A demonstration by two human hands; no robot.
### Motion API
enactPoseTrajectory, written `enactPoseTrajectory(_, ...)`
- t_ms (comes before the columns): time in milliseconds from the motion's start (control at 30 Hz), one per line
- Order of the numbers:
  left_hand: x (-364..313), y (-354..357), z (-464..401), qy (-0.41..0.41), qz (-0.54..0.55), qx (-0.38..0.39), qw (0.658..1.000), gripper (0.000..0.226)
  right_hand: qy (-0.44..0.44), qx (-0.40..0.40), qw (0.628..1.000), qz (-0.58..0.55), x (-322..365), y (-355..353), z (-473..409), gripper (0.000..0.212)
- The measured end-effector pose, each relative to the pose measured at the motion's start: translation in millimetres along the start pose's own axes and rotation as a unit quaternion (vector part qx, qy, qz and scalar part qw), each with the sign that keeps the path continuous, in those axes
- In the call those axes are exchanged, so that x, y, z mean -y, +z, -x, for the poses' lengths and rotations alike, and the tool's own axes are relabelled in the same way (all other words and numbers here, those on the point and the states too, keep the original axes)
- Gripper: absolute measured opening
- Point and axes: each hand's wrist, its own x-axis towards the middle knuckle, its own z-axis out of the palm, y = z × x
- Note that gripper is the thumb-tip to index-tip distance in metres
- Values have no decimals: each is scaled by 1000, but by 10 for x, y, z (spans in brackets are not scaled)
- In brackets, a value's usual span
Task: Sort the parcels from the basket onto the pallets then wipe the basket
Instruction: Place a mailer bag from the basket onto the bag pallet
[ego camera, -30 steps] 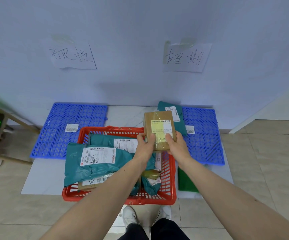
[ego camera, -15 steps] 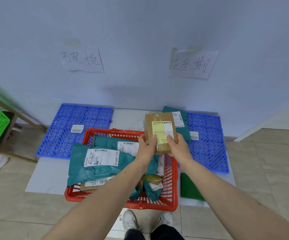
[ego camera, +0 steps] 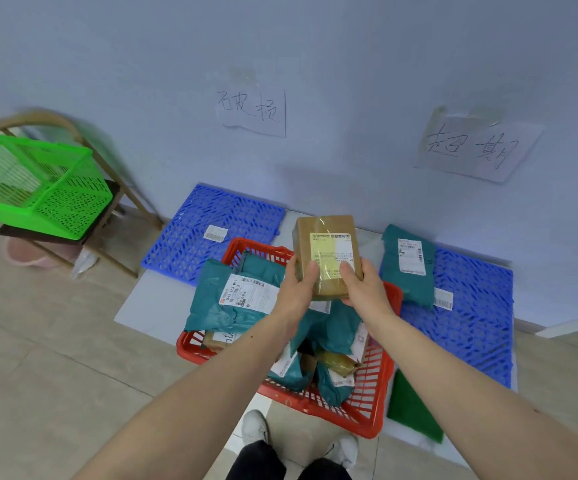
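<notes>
I see both my left hand (ego camera: pixel 298 289) and right hand (ego camera: pixel 363 289) gripping a brown box (ego camera: pixel 327 254); its yellow label (ego camera: pixel 330 249) is too blurred to read.

Two handwritten paper signs are taped to the wall. The left sign (ego camera: pixel 251 110), above the left blue pallet (ego camera: pixel 211 233), reads "破损". The right sign (ego camera: pixel 475 147), above the right blue pallet (ego camera: pixel 471 306), reads "超期". The shipping label (ego camera: pixel 246 293) on the teal mailer bag (ego camera: pixel 218 306) in the red basket (ego camera: pixel 367 420) carries a barcode and digits that look like "843 163". The yellow-and-white label (ego camera: pixel 331 249) on the brown box (ego camera: pixel 327 237) carries print too small to read.
</notes>
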Motion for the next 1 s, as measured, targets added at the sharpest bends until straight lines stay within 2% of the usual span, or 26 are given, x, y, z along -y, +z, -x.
enactPoseTrajectory(200,-9,-597,35,-1,22,-29,999,58,-13,17,1000,12,172,579,109,35)
enactPoseTrajectory(333,-46,-1181,28,23,20,-33,999,41,-27,14,999,21,321,1137,179,34)
enactPoseTrajectory(367,-47,-1357,15,23,15,-31,999,43,-31,15,999,18,360,1308,202,31)
enactPoseTrajectory(433,17,-1736,-79,5,1,-26,1000,77,-32,14,999,7,416,1675,253,25)
enactPoseTrajectory(500,70,-2128,-172,-3,-14,-18,1000,86,-31,8,999,1,459,2053,309,20)
enactPoseTrajectory(633,-24,-2816,-226,11,-18,-4,1000,54,-22,-10,1000,3,512,2726,367,25)
enactPoseTrajectory(700,-41,-3086,-261,11,-14,-3,1000,47,-13,-13,1000,2,513,2992,364,23)
enactPoseTrajectory(867,-18,-3561,-482,7,-17,-2,1000,54,1,-16,1000,17,565,3476,251,34)
enactPoseTrajectory(1000,-46,-3831,-751,-8,-17,-1,1000,48,6,-17,999,26,621,3777,38,29)
